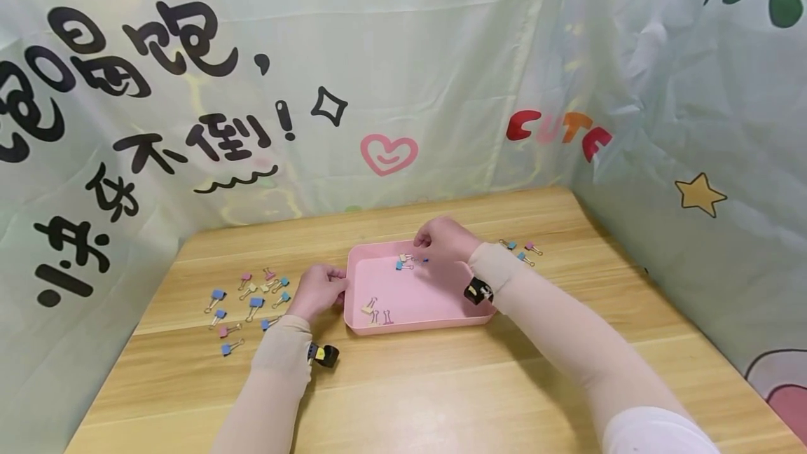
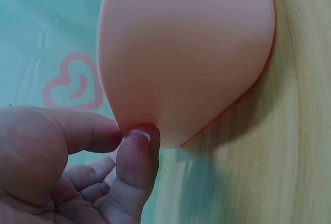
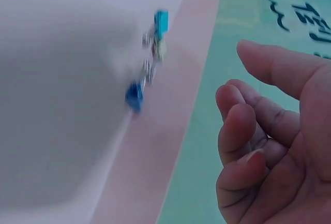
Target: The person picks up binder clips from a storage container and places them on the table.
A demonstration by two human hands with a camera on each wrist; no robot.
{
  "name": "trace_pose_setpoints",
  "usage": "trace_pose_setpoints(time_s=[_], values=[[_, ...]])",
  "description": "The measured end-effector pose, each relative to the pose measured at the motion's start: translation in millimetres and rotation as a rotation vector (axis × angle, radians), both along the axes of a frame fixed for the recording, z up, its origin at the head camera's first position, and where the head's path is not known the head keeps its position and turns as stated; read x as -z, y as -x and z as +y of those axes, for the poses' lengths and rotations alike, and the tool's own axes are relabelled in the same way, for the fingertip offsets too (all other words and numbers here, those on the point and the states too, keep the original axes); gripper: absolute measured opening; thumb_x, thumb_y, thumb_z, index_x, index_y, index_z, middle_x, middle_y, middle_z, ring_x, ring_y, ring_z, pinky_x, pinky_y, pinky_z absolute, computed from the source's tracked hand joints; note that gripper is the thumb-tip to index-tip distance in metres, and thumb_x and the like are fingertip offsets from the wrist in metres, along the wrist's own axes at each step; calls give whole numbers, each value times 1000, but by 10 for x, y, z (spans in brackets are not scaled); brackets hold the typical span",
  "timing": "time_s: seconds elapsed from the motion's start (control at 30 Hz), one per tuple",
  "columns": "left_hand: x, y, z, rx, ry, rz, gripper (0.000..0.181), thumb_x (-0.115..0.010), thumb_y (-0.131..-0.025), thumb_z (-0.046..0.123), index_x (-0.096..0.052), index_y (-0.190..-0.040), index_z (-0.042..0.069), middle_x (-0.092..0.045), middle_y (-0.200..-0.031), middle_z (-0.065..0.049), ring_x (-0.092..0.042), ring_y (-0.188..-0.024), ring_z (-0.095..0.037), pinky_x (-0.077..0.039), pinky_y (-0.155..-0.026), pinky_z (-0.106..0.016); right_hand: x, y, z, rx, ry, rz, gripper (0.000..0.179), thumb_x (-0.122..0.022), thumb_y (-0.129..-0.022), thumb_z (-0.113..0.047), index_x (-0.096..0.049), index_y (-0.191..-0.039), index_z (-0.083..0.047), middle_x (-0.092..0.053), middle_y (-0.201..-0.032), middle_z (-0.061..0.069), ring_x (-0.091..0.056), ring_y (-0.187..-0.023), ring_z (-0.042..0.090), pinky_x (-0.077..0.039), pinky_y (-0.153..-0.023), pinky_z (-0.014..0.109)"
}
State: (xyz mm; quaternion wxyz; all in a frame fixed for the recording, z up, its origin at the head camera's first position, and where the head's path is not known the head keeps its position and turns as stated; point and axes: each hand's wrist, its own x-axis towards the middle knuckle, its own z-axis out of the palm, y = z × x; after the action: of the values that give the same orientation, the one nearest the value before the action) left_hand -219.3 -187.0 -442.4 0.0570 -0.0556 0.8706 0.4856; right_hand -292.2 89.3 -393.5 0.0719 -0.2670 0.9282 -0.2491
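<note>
"Tray [image 1: 410,296] first: how does it look from where you sit?"

"Pink, smooth and shallow, with rounded corners and a thin rim. I have it near the middle of the desk [image 1: 403,391], and the left wrist view shows me its plain outer wall curving round."

"And the left grip [image 1: 318,291]?"

"It pinches the tray's left edge: I see the thumb at the rim and a bent finger against the outer wall."

"The right one?"

"I have the right grip [image 1: 446,238] above the tray's far edge, holding nothing. Its thumb stands apart from the loosely curled fingers."

"What lies inside?"

"Near the far wall I get a turquoise clip [image 3: 162,22], a cream clip [image 3: 159,49] and a dark blue clip [image 3: 134,98], close together, the dark one blurred. Bright wire handles show among them. Towards the front left corner I see a second cream clip [image 1: 368,309] and two pinkish clips [image 1: 387,317]; their bodies almost melt into the tray, so I mostly make out wire handles."

"And outside it?"

"Left of the tray I have a scatter of clips [image 1: 255,303] in blue, pink and cream, their handles pointing every way. To the right, beyond the right wrist, sits a smaller group [image 1: 520,256], blue and pink."
</note>
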Motion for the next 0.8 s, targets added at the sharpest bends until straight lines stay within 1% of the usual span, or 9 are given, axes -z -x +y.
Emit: trace_pose_setpoints(time_s=[0.17, 0.33, 0.4, 0.47, 0.57, 0.63, 0.7, 0.8], values=[[-5, -3, 6, -4, 11, -3, 19, -63, -91, 9, -66, -105, -3, -67, -88, -13, -63, -66, -17, -56, -62, -31, 78, -58, -229, -64, 10, -38, 19, -76, -82, -22, -73, -96, -10, -67, -82, -6, -60, -76, 9, -50, -73, 25], [1, -4, 14, -12, -11, 15, 18, -64, -89, 6, -66, -103, -4, -67, -86, -13, -61, -63, -16, -55, -61, -32, 180, -108, -406, -139, -11, -51, 20, -77, -81, -22, -72, -95, -9, -66, -82, -7, -59, -75, 7, -50, -71, 22], [1, -7, 17, -17, -21, 17, 17, -64, -88, 5, -67, -103, -4, -67, -85, -13, -61, -63, -16, -55, -60, -31, 226, -121, -468, -174, -27, -42, 18, -78, -81, -23, -72, -93, -10, -65, -81, -7, -59, -74, 6, -50, -71, 21], [2, -8, 19, -21, -23, 14, 17, -64, -88, 5, -67, -102, -4, -68, -85, -13, -62, -63, -16, -55, -59, -30, 285, -121, -523, -214, -42, -20, 14, -78, -80, -24, -72, -87, -14, -65, -78, -10, -59, -72, 4, -49, -70, 20], [-4, -14, 22, -25, -29, 2, 17, -64, -89, 6, -67, -103, -3, -68, -86, -13, -62, -65, -17, -55, -60, -30, 351, -136, -600, -263, -60, 3, 12, -80, -78, -23, -72, -84, -16, -64, -75, -12, -58, -70, 2, -49, -70, 18], [-6, -15, 22, -23, -31, -1, 18, -65, -89, 6, -67, -104, -3, -68, -87, -13, -63, -66, -17, -55, -61, -30, 389, -149, -647, -282, -68, 8, 13, -81, -76, -23, -73, -84, -17, -64, -73, -13, -58, -69, 2, -48, -69, 17], [-10, -17, 21, -23, -30, -3, 18, -65, -89, 6, -67, -104, -3, -68, -87, -13, -63, -66, -17, -56, -62, -31, 414, -175, -691, -295, -70, -3, 16, -81, -75, -23, -73, -87, -16, -64, -75, -13, -58, -71, 2, -48, -70, 17], [-11, -14, 20, -14, -20, 10, 18, -64, -89, 6, -67, -103, -4, -68, -86, -14, -63, -65, -16, -56, -61, -32, 452, -199, -745, -316, -71, -24, 18, -82, -74, -26, -73, -87, -17, -64, -76, -14, -57, -73, 2, -48, -70, 16]])
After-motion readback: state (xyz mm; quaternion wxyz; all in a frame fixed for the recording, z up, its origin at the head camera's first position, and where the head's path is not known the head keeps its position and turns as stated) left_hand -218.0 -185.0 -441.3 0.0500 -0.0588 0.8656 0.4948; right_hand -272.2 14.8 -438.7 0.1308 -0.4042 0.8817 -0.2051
